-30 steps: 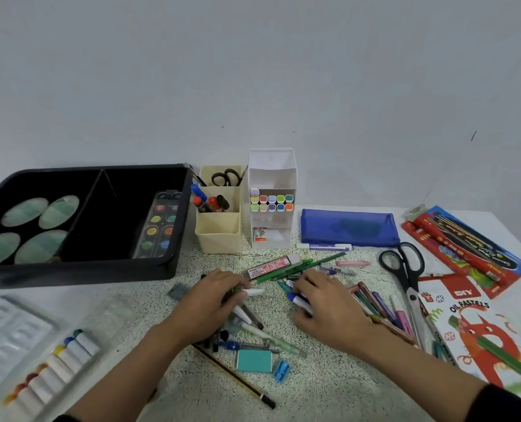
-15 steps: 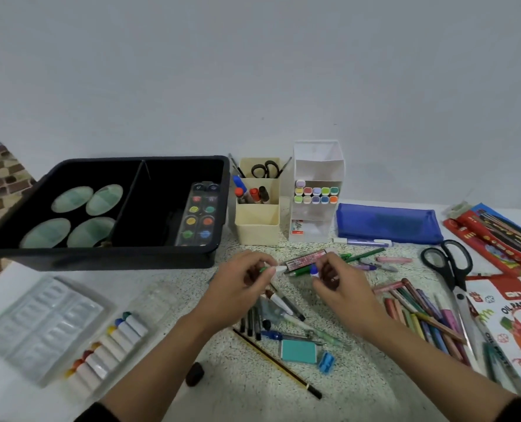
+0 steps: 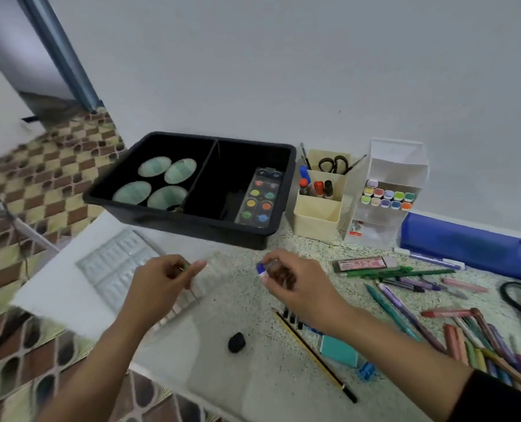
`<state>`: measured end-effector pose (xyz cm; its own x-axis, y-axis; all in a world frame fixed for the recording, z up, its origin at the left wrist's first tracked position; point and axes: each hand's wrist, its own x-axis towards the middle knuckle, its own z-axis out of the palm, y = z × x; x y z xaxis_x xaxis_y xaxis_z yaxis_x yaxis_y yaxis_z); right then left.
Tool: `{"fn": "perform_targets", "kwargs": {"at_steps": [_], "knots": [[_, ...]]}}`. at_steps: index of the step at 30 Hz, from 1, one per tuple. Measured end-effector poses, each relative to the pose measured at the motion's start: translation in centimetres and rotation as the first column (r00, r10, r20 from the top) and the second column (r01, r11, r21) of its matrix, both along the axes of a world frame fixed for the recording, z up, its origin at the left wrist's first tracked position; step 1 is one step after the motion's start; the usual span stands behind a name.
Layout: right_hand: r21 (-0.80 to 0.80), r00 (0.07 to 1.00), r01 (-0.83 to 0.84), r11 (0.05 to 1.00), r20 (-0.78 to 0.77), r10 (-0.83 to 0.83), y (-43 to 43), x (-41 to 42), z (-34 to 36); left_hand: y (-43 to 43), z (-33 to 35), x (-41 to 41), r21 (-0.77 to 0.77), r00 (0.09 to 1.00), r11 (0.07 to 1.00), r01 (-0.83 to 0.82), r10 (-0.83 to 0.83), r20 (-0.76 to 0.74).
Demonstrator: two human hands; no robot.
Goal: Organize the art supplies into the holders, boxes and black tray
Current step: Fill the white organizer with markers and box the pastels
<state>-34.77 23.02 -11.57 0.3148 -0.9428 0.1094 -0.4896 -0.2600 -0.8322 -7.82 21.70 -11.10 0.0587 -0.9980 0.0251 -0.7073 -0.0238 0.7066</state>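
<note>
A green-tipped pen (image 3: 186,266) is being pinched in the left hand (image 3: 162,280), a blue-capped marker (image 3: 260,268) in the right hand (image 3: 289,278), before the black tray (image 3: 192,222) at the back edge of the table (image 3: 253,376).

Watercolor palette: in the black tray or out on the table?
In. The watercolor palette lies inside the black tray, in its right compartment, alongside the right wall.
</note>
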Motion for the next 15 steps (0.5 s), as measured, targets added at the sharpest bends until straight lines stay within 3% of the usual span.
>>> {"fn": "perform_targets", "kwargs": {"at_steps": [7,15], "knots": [[-0.031,0.995,-0.091,0.995,-0.041,0.089,-2.6,6.5,-0.7,-3.0,-2.1,3.0,0.084,0.995,0.996,0.028,-0.036,0.098],[-0.049,0.985,-0.092,0.995,-0.149,0.083,-6.2,11.0,-3.0,-4.8,-4.0,3.1,0.044,0.998,0.999,0.017,-0.014,-0.056]]}}
